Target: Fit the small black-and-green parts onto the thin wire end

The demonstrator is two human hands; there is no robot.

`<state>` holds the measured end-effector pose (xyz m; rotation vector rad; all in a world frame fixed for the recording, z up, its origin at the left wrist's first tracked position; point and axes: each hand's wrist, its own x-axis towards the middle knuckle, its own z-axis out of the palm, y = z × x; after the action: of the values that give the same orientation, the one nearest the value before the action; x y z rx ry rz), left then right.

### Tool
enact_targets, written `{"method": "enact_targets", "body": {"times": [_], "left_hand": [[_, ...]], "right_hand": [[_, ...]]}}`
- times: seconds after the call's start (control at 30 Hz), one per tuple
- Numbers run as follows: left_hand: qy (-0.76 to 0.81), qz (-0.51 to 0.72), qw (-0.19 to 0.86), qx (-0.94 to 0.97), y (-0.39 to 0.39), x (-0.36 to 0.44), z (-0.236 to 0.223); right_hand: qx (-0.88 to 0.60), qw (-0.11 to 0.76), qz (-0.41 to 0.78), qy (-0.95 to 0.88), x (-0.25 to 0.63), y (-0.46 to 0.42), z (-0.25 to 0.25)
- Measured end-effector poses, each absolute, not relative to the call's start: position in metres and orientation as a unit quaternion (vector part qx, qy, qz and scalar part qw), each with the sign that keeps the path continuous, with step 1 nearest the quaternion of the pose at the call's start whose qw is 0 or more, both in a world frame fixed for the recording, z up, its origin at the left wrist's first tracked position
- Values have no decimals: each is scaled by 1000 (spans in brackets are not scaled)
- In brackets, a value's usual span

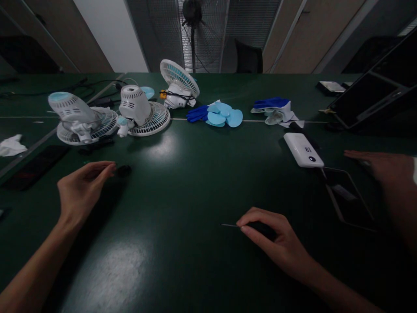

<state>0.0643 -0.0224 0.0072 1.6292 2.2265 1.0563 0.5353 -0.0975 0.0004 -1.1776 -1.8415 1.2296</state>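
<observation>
My left hand (81, 187) is at the left, thumb and fingers pinched on the edge of a small black round piece (123, 171) just above or on the table; its exact kind is too dark to tell. Low and right of centre, my right hand (273, 234) grips a screwdriver (230, 225). Its thin metal shaft points left, and the dark handle is mostly covered by my fingers. Beyond my left hand lie two partly dismantled white fans, one fan (84, 117) at the left and another fan (143, 111) beside it, both with grilles face down.
A third fan (179, 84), light blue fan blades (224, 115), and blue-white gloves (276, 108) lie along the back of the green table (182, 182). A white power bank (302, 150) and a phone (348, 195) sit right, near another person's hand (381, 167).
</observation>
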Motion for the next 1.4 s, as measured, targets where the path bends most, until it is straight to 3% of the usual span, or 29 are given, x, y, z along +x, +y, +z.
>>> {"method": "enact_targets", "body": {"times": [0.3,0.7,1.4], "left_hand": [[767,371,140,504,-22,73,14],[749,336,85,565,-17,69,4],[791,295,189,502,-16,73,11]], "right_hand": [[-453,307,468,-694,535,-97,1],[-452,304,462,-700,533,-98,3],[-448,299,465,-703,535,-96,2]]}}
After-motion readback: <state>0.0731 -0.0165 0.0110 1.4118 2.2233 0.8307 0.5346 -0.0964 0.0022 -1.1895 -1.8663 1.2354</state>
